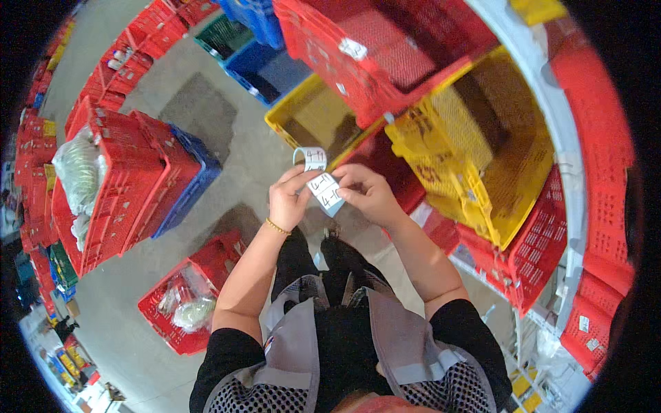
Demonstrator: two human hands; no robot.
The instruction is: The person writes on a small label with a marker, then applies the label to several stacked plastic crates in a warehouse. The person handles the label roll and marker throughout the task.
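Between my hands, in the middle of the view, is a curling strip of white paper labels (325, 195) with handwritten marks. My left hand (290, 199) pinches the strip near its middle between thumb and fingers; its upper end loops up and back. The thumb and forefinger of my right hand (365, 192) are at the right edge of the strip's lower part; whether they grip it or only touch it, I cannot tell. Beyond my hands stands a yellow plastic crate (289, 129), and a large red crate (330, 57) is to its upper right.
Stacked red crates (134, 180) at left hold bagged green produce (85, 168). A red crate (170, 338) with bagged produce sits on the floor by my left arm. Yellow crates (465, 206) and a red crate (542, 242) stand at right. Blue (258, 98) and green crates (206, 46) are ahead.
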